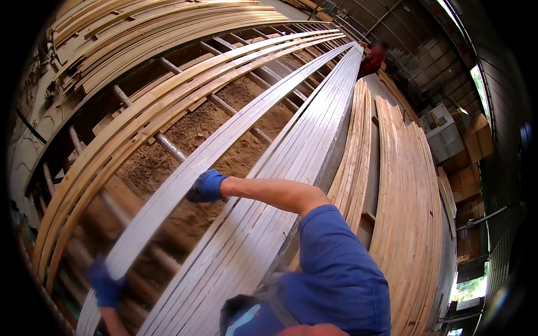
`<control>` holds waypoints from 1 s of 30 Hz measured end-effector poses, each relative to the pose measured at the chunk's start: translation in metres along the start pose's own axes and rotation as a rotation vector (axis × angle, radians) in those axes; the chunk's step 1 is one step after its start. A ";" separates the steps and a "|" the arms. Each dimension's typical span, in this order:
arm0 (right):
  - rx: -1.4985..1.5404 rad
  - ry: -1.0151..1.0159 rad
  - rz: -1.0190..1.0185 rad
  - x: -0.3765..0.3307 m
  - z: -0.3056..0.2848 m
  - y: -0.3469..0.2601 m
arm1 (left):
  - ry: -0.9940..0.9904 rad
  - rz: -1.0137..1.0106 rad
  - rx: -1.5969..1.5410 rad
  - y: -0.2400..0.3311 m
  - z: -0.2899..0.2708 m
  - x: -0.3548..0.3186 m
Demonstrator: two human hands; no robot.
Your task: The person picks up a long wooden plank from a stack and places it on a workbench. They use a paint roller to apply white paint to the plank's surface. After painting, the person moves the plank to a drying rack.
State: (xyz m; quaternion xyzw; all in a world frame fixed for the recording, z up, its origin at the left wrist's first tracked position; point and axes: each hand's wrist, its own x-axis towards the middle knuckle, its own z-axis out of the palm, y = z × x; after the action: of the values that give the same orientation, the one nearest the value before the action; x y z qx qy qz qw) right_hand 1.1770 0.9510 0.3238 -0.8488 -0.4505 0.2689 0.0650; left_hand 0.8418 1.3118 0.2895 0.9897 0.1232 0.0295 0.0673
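Observation:
A long whitish-coated wooden board (pixel 196 162) runs across a rack of metal bars, from the lower left toward the far end. My right hand (pixel 207 186), in a blue glove with a dark palm, is closed around the board's right edge. Lower left, my left hand (pixel 105 284), also in a blue glove, is at the near part of the same board; motion blurs its fingers. Right of this board lies a tight row of similar whitish boards (pixel 280 162), beneath my right forearm. Left of it are a few bare wooden boards (pixel 134 120).
Metal crossbars (pixel 170 147) span a bed of brown sawdust (pixel 196 131). Stacks of bare boards lie at far left (pixel 151 50) and at right (pixel 400 207). A person in red (pixel 372 60) is at the far end. Cardboard boxes (pixel 465 182) stand along the right side.

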 end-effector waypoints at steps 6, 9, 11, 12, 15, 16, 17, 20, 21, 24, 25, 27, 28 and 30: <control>0.030 0.179 -0.092 0.007 0.033 0.021 | 0.080 0.096 0.081 0.007 -0.002 0.002; 0.013 0.142 -0.064 0.002 0.023 0.021 | 0.121 0.125 0.097 0.009 0.003 0.006; 0.004 0.206 -0.128 0.008 0.039 0.031 | 0.063 0.078 0.053 0.005 0.007 0.007; 0.149 0.102 -0.061 0.009 0.031 0.016 | 0.068 0.082 0.074 0.003 0.005 0.004; 0.597 -0.156 0.167 0.007 0.020 -0.002 | -0.030 0.020 0.059 -0.010 0.014 0.008; 0.767 -0.188 0.276 0.013 0.035 0.009 | -0.033 0.016 0.022 -0.018 0.019 0.015; 0.881 -0.187 0.326 0.004 0.047 0.029 | -0.032 0.036 -0.008 -0.013 0.023 0.025; 1.162 -0.248 0.368 0.008 0.074 0.041 | -0.026 0.099 -0.111 -0.002 0.036 0.039; 1.264 -0.221 0.390 0.000 0.075 0.043 | -0.021 0.142 -0.112 0.002 0.036 0.050; 1.232 -0.258 0.452 0.038 0.082 0.013 | -0.140 0.068 -0.042 -0.011 -0.008 0.035; 1.238 -0.225 0.451 0.040 0.079 0.011 | -0.171 -0.015 -0.021 0.001 -0.008 0.022; 1.394 -0.148 0.418 0.075 0.081 -0.006 | -0.171 -0.104 0.029 -0.008 -0.019 0.006; 1.472 -0.095 0.421 0.084 0.079 -0.012 | -0.148 -0.125 0.026 -0.008 -0.020 0.003; 1.474 -0.048 0.408 0.094 0.073 -0.018 | -0.172 -0.141 0.000 -0.007 -0.019 0.008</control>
State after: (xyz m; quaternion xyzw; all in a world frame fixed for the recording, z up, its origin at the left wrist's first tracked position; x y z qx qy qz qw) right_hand 1.1686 1.0270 0.2304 -0.6461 0.0097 0.5249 0.5540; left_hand 0.8459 1.3230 0.3073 0.9774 0.1862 -0.0602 0.0794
